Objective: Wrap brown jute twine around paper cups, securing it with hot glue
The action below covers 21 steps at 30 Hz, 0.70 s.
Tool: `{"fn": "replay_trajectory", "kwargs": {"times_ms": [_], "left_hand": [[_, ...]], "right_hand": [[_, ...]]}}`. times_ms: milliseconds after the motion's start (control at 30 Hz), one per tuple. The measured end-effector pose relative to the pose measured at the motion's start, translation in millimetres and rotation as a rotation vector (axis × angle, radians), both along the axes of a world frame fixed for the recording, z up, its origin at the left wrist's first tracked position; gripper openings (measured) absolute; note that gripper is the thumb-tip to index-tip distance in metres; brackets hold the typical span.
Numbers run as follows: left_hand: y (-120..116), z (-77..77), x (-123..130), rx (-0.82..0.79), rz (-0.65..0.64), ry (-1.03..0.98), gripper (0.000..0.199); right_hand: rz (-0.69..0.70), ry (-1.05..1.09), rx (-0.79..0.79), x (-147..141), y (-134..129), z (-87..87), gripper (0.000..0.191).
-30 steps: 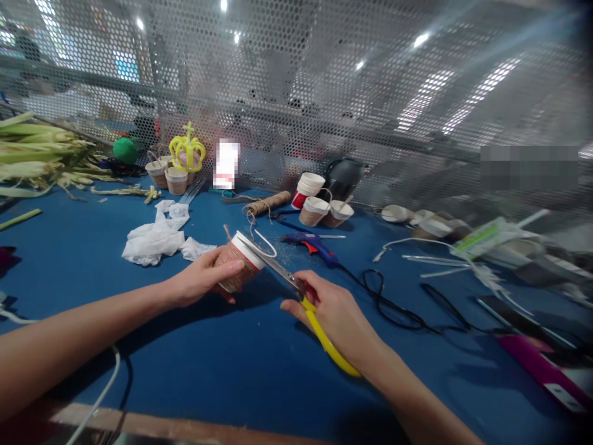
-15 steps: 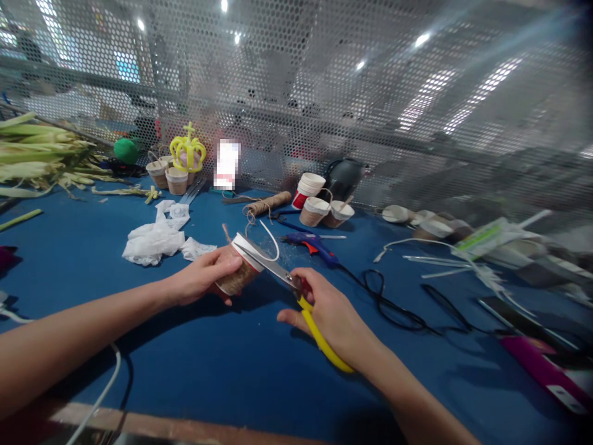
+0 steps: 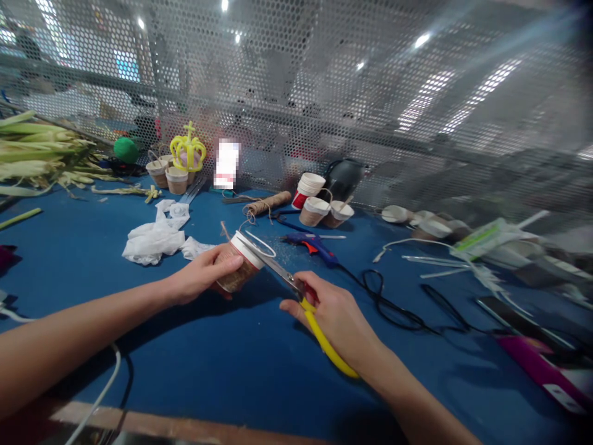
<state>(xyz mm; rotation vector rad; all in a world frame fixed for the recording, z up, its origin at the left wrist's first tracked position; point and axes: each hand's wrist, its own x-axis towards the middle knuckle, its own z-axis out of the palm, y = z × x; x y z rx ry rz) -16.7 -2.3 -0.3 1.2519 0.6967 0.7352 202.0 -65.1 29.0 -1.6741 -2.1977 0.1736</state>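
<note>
Tilted in my left hand is a paper cup with brown twine wrapped round its body and a white upper band. My right hand grips yellow-handled scissors by the handles. Their blades reach to the cup's white rim. From that rim a thin white strip curls away over the blades. A loose twine end sticks up beside the cup. Behind it lies a roll of brown twine. Right of the cup rests a blue glue gun with a black cord.
White crumpled cloth lies left of the cup. Twine-covered cups stand at the back, near a yellow crown-shaped piece. Pale green husks are heaped far left. White strips lie at right. A perforated metal screen closes the back.
The white strip has dropped lower and lies flatter over the blades. The scissors and my right hand have shifted slightly down and right.
</note>
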Motion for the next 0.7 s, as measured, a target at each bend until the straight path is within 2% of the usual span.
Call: {"fn": "replay_trajectory", "kwargs": {"times_ms": [67,233,300,500,700], "left_hand": [[4,-0.7,-3,-0.041,-0.056,-0.045,0.048],[9,-3.9,-4,-0.311,-0.161,-0.147,0.057],[8,-4.7,-3,-0.361,-0.178,-0.147,0.058],[3,-4.7,1,-0.213,-0.114,-0.080,0.051],[1,-3.1,1,-0.020,-0.044,-0.003,0.045]], "right_hand": [[-0.002,0.007,0.014,-1,0,1.2,0.029],[0.004,0.004,0.013,-1,-1,0.4,0.029],[0.005,-0.004,0.006,0,0,-2.1,0.032],[0.030,0.027,-0.004,3,3,-9.1,0.049],[0.025,0.042,-0.027,2,2,-6.6,0.037]]}}
